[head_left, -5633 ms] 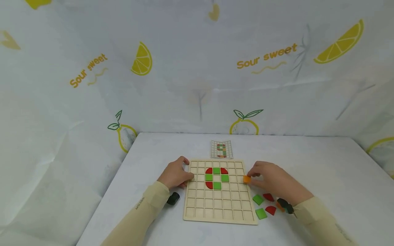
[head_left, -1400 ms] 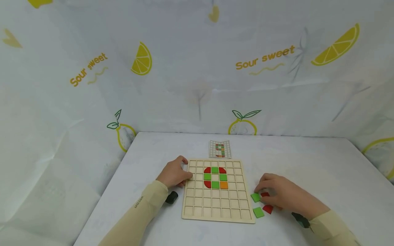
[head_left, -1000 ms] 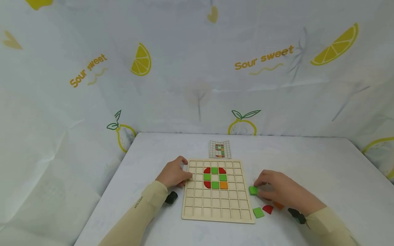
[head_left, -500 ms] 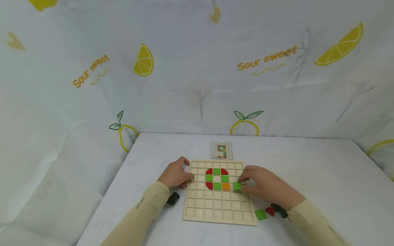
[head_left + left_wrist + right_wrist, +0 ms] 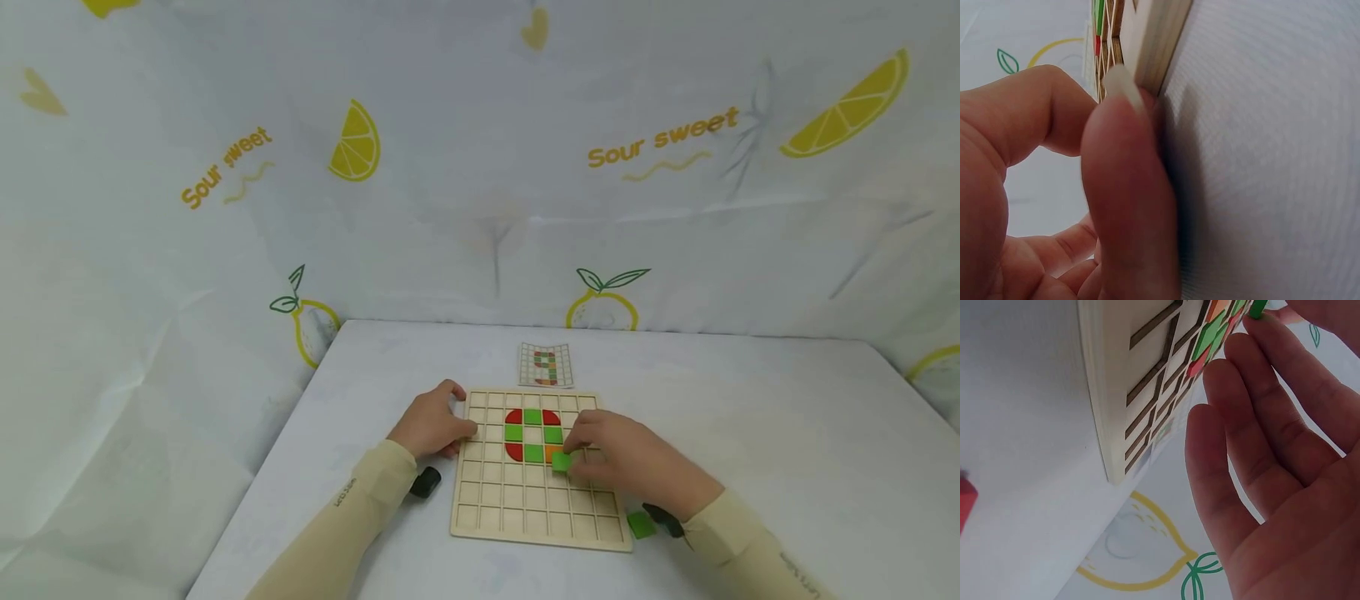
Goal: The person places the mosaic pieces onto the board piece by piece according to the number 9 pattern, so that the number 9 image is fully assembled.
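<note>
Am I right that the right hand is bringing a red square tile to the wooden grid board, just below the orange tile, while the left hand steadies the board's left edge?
Not quite: the tile pinched by the right hand is green, not red, as the head view shows. The rest holds: it is at the wooden grid board, just below the orange tile, while the left hand steadies the left edge.

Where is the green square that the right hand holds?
In the head view, the green square is over the board, right of centre, just below the orange tile.
</note>
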Demonstrator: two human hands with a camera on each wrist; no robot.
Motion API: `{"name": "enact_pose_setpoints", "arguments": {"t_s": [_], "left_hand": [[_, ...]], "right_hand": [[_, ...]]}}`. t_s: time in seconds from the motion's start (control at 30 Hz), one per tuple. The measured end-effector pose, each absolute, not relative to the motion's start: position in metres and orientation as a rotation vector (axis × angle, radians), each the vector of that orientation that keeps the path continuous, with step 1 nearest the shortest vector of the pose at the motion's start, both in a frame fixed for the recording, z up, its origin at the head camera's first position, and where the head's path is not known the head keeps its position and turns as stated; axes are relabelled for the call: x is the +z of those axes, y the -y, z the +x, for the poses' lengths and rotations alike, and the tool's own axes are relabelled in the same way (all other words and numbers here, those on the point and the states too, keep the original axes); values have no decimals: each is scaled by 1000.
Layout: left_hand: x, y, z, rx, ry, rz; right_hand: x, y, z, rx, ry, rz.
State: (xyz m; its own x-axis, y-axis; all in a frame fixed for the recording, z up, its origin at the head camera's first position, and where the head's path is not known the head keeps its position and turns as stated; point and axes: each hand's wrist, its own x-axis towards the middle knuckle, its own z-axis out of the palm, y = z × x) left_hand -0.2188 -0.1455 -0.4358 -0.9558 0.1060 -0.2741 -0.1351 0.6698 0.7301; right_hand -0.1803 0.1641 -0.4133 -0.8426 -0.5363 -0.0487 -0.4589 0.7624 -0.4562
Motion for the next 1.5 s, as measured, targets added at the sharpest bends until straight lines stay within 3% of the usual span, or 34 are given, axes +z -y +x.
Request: {"name": "enact_pose_setpoints", "arguments": {"t_s": [1.5], "left_hand": [[-434,145,-218,1172,-2589,-37]], "right_hand": [[-421,-156,-173,-500,-2820,-856]]}}
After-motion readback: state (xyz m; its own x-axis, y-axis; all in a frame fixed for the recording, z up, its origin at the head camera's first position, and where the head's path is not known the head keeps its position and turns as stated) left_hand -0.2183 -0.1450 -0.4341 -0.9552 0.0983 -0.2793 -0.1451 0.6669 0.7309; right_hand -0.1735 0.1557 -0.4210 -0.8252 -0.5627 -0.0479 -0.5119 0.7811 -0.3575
